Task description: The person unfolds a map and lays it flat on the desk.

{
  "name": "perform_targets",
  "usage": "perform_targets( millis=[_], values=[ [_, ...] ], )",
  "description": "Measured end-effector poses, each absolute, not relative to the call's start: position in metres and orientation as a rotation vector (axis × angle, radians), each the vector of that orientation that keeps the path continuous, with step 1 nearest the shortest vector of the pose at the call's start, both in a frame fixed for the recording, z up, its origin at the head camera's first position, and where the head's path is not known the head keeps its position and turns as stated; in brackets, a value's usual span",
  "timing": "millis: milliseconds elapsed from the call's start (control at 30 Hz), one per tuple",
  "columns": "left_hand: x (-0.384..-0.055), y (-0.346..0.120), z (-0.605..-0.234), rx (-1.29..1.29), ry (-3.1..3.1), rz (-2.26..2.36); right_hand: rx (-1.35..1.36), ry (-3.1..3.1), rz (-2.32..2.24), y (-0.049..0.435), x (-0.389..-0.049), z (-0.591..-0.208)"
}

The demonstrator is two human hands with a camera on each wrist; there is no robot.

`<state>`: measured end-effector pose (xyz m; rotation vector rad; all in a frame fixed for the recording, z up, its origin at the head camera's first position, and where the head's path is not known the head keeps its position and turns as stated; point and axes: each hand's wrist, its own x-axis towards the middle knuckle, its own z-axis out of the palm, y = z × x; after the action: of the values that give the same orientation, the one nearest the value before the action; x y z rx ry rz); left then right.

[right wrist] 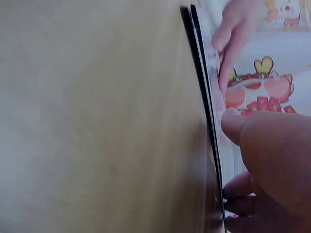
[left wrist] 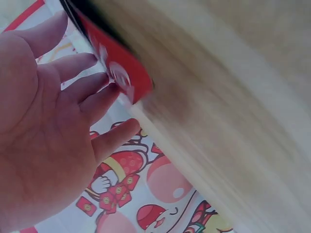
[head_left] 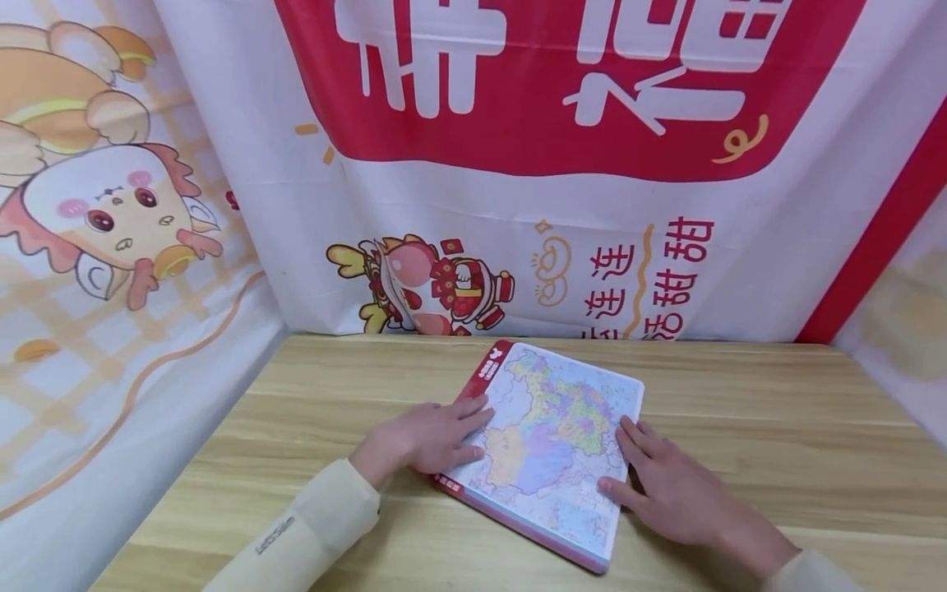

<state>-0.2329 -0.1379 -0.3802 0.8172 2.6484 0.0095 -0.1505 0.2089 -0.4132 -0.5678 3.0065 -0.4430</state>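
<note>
A flat map board with a pastel map and a red strip along its left side lies at an angle on the wooden table. My left hand rests on its left edge, fingers spread and fairly straight. In the left wrist view the fingers of the left hand touch the red corner of the board. On the right edge rests my right hand, thumb and fingers extended onto the surface. Two dark-edged layers of the board show beside the right hand in the right wrist view, slightly apart at the far end.
Behind the wooden table hangs a white cloth with a red panel, white characters and a cartoon figure. Another printed cloth covers the left side. A pale cloth with a red stripe borders the right.
</note>
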Motion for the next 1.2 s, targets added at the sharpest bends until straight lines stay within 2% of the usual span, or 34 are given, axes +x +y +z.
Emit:
perform_targets(
  millis=[233,400,1000,1200],
  values=[
    [-0.212,-0.142,-0.376,0.771,2.651,0.032,-0.599,2.944,-0.413,0.214,-0.177,-0.410],
    [-0.204,-0.142,-0.374,0.770,2.654,0.036,-0.542,2.906,-0.425,0.214,-0.184,-0.409],
    [-0.198,-0.145,-0.374,0.776,2.676,0.036,-0.566,2.907,-0.426,0.217,-0.198,-0.413],
    [-0.199,-0.148,-0.369,0.774,2.687,0.094,-0.555,2.870,-0.554,0.220,-0.199,-0.410]
  ],
)
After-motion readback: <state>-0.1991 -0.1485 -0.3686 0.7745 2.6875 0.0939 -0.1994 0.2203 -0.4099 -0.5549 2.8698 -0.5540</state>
